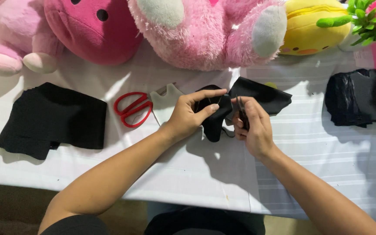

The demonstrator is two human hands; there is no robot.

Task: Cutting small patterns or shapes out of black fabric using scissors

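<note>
My left hand (189,114) pinches a piece of black fabric (262,96) just above the white table, thumb and fingers closed on its left lobe. My right hand (252,127) is closed around small dark scissors (241,112), whose blades meet the fabric's middle edge. The rest of the fabric spreads out to the right behind my right hand. Both hands touch the same piece, close together at the table's centre.
Red-handled scissors (132,109) and a grey cut-out template (165,101) lie left of my hands. A black fabric sheet (51,118) sits far left, a stack of black cut pieces (360,96) far right. Pink plush toys (205,30) and a yellow plush (310,26) line the back edge.
</note>
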